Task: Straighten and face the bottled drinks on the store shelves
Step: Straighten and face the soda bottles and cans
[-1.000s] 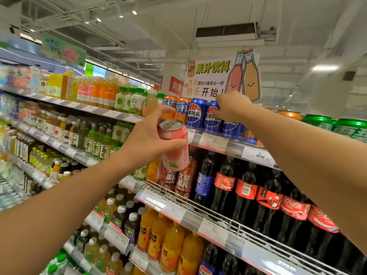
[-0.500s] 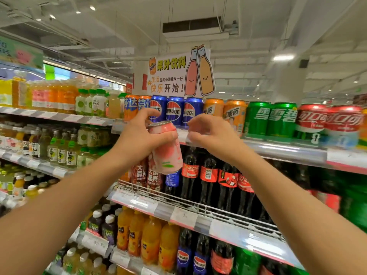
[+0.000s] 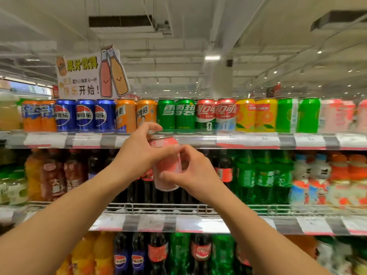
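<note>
Gripped in both hands: pink can (image 3: 167,169), held in the air in front of the shelves, tilted a little, its silver top toward the upper left. Left hand (image 3: 137,155) wrapped round the upper half, thumb across the front, forefinger hooked over the rim. Right hand (image 3: 193,171) pinching the lower right side, thumb on the front, fingers curled behind.

Just behind the can's top, front edge of the top shelf (image 3: 198,140) with its strip of price labels. Standing along that edge, upright and facing out: orange cans at the left end, then blue cans (image 3: 85,115), more orange cans (image 3: 146,113), green cans (image 3: 175,116), red cans (image 3: 215,114), yellow cans (image 3: 256,115), further green ones, and blurred pink cans (image 3: 335,116) toward the right end. Paper sign (image 3: 89,76) with two cartoon bottles standing above the blue cans.

Below, behind the hands, middle shelf with a wire rail (image 3: 158,207) along its front edge; dark cola bottles (image 3: 224,171) directly behind the can, green bottles (image 3: 264,175) to the right, brownish bottles to the left. More cola and green bottles on the bottom shelf, blurred.
</note>
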